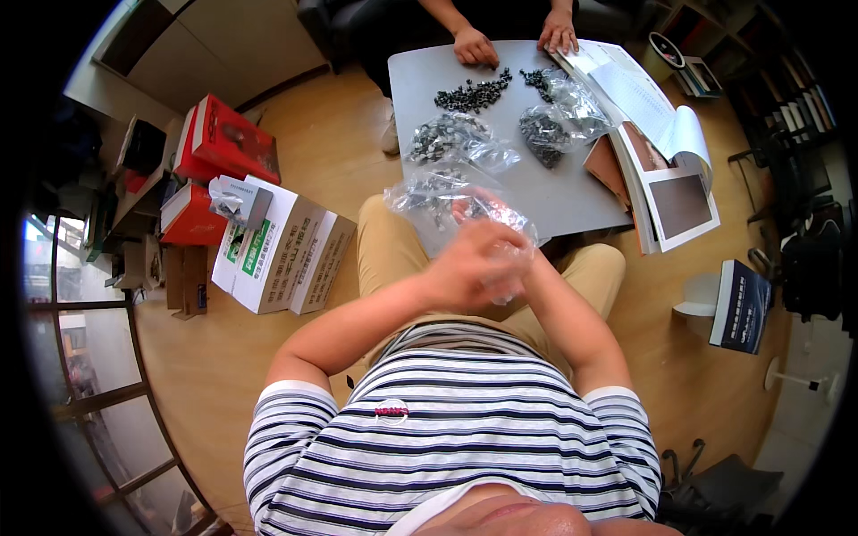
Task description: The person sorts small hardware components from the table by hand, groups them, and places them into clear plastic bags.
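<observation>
In front of my lap, my left hand (469, 257) is closed on crumpled clear plastic, part of a clear plastic bag (420, 195). My right hand (487, 211) lies behind and beyond it, fingers curled at the same bag; it is partly hidden and smeared by motion. Small dark pieces show through the bag on its left side, over the table's near edge. Just past it rests another clear bag (447, 136) of small black and silvery pieces. A third bag (547, 129) of dark pieces sits farther right.
A loose pile of black pieces (474, 95) lies on the grey table (416, 76). A co-worker's hands (475, 48) rest at the far edge, one by the pile. Open books and papers (666, 170) overhang the right side. White boxes (290, 255) stand on the floor at left.
</observation>
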### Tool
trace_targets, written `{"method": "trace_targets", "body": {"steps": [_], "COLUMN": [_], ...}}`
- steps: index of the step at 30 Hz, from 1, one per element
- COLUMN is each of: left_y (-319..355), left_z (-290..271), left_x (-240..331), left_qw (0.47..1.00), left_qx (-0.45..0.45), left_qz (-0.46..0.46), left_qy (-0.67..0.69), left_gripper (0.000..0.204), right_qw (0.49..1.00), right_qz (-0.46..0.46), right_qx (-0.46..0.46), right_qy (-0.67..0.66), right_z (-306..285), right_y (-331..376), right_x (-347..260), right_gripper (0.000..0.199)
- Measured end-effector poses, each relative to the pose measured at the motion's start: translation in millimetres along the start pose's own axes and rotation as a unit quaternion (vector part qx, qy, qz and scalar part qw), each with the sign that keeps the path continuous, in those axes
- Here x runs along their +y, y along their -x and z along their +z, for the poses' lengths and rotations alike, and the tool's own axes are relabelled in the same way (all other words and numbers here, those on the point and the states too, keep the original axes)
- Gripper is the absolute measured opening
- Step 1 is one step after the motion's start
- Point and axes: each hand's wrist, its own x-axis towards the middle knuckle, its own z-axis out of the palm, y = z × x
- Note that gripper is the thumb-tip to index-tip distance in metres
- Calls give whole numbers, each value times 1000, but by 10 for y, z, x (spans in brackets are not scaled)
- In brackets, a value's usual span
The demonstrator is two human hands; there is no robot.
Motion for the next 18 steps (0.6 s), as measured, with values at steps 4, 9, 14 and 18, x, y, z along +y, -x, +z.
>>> {"method": "trace_targets", "body": {"steps": [4, 9, 14, 18], "left_y": [-54, -97, -87, -153], "left_z": [546, 364, 44, -126], "left_x": [168, -326, -594, -596], "left_qw": [991, 952, 956, 969], "left_qx": [-44, -43, -38, -17], "left_qz": [-39, -167, -172, -159], "left_qy": [-117, -255, -235, -190], "left_gripper": [35, 33, 41, 44], "right_qw": [976, 989, 990, 970], "right_qz": [144, 55, 14, 11], "right_qx": [1, 96, 48, -32], "right_qy": [-165, -99, -130, -241], "right_z": [-649, -188, -168, -16], "right_y": [-664, 223, 579, 696], "right_x": [258, 144, 94, -38], "right_gripper": [39, 33, 42, 59]}}
